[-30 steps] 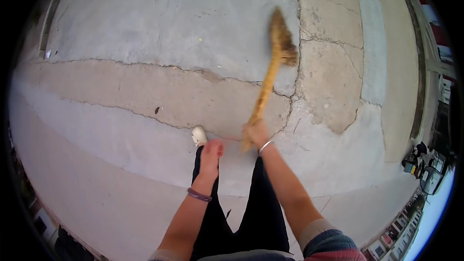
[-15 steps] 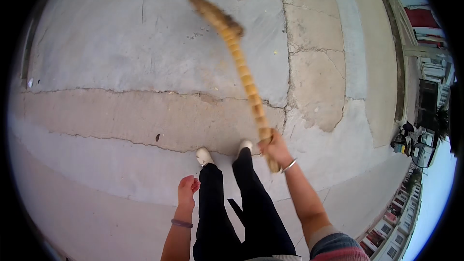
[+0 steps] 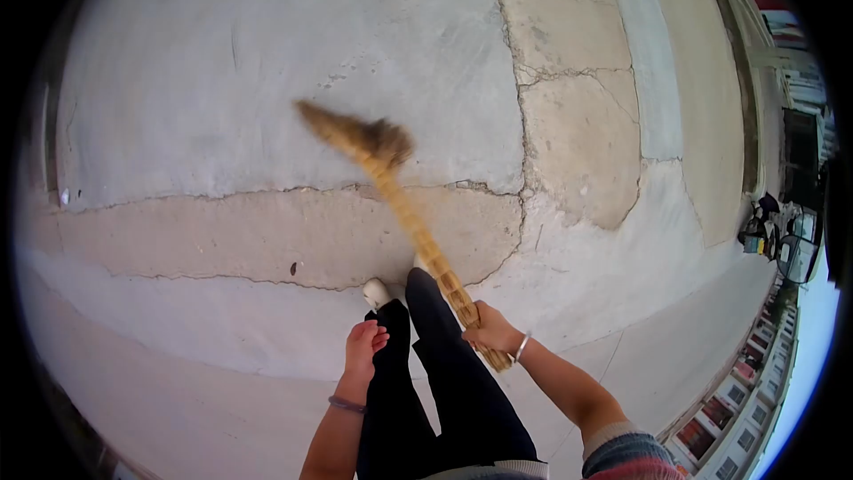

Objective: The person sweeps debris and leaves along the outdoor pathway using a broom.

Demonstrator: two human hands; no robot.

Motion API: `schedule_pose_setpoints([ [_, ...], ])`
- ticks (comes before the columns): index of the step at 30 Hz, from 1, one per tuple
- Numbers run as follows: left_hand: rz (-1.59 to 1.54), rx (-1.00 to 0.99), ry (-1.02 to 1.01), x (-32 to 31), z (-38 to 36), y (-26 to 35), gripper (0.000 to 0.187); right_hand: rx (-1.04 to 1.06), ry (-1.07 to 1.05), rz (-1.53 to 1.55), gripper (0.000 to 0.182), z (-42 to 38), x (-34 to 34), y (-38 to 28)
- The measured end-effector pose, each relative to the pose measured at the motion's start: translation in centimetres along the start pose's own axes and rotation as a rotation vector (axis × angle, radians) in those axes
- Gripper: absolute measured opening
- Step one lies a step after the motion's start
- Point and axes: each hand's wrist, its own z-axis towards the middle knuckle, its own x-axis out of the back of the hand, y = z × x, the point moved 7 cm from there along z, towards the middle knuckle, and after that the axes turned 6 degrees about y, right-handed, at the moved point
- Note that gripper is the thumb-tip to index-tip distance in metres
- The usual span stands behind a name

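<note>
While right hand (image 3: 493,331) grips broom (image 3: 413,224), bristles (image 3: 382,140) nearer shoes (image 3: 377,293).

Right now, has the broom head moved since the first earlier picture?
Yes, the broom head has moved left, away from the long crack on its right.

yellow broom (image 3: 413,227), dark trousers (image 3: 462,400)

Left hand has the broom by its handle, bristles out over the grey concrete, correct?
No, wrong hand: the head view shows the right hand, with the silver bracelet, holding the broom handle. The bristles are over the grey concrete, as you say.
</note>
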Motion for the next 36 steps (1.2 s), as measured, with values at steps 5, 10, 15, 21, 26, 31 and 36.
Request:
schedule_pose_setpoints([
  [5,0.071,-0.036,-0.075,-2.8,-0.5,1.0,0.02,-0.014,-0.09,0.24,0.04,-4.3,0.2,1.0],
  [10,0.136,-0.018,-0.128,-1.6,0.0,-0.1,0.02,0.055,0.33,0.27,0.036,-2.9,2.9,3.8],
  [15,0.171,-0.033,-0.18,3.2,0.2,-0.8,0.017,0.078,0.458,0.331,0.026,4.3,-3.2,4.8],
  [21,0.086,0.031,-0.014,15.6,-1.2,1.2,0.02,-0.01,0.005,0.367,0.038,0.3,-29.7,1.2],
  [26,0.123,-0.018,-0.011,23.0,-1.2,2.1,0.023,0.037,-0.211,0.596,0.035,-5.1,-36.9,-0.7],
  [31,0.222,0.065,-0.111,23.6,-2.5,-0.5,0.021,-0.002,0.141,0.828,0.041,-9.6,-34.6,5.1],
  [36,0.3,0.128,-0.187,25.8,-3.0,-4.0,0.018,0.013,0.495,0.729,0.019,-4.2,-26.6,12.8],
])
